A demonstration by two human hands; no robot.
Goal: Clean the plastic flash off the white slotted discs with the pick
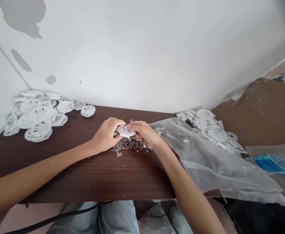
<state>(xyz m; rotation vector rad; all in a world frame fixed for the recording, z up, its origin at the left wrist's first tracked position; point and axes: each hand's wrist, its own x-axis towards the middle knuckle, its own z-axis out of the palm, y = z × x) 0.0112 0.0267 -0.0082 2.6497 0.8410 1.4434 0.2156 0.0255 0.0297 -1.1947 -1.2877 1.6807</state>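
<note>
My left hand (108,134) is closed on the left edge of a white slotted plastic disc (126,131), thumb and fingers pinching it above the table. My right hand (144,134) is closed too, its thumb and fingertips at the disc's right edge. Out of the top of the right fist sticks the translucent purple end of a slim stick-like tool (132,121); the rest is mostly hidden by the fingers. Directly beneath both hands lies a heap of tiny shiny metal-looking parts (130,144), too small to make out singly.
Many similar white discs (41,113) are piled at the back left of the dark wooden table (96,175). More white plastic pieces (212,128) lie at the right, beside a clear plastic bag (205,172) that overhangs the front edge. A white wall (132,65) stands behind.
</note>
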